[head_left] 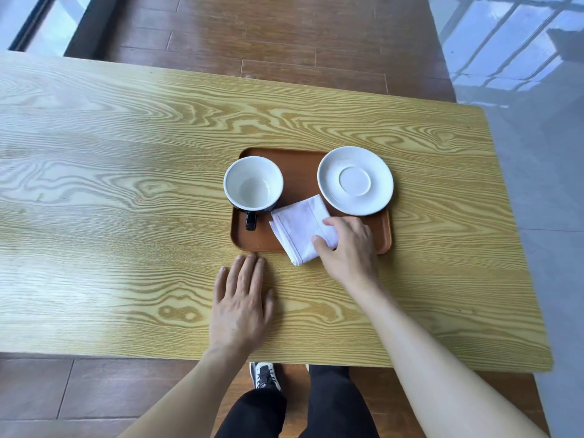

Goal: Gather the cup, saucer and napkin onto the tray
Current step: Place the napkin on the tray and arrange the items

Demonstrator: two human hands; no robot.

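Brown and rectangular with rounded corners, the plastic tray (pixel 252 241) sits on the pale yellow-grained wooden table (pixel 126 184), slightly right of the table's middle. On the tray's left part stands the empty cup, white inside and dark outside (pixel 253 183), its dark handle pointing toward the person. On the tray's right part lies the round white saucer (pixel 355 180), whose far and right rims reach out past the tray's edge. Between them, toward the near side, lies the folded white cloth napkin (pixel 300 229); one far corner is close to the saucer's rim, and the near corner hangs over the tray's front edge onto the table.

The right hand (pixel 349 245) rests on the napkin's right part, thumb and forefinger curled and pinching the cloth between them; whether the other fingers touch the cloth cannot be told. The left hand (pixel 241 305) lies flat, palm down, on the table just in front of the tray's near left corner, fingers straight and slightly spread, holding nothing, fingertips just short of the tray's edge.
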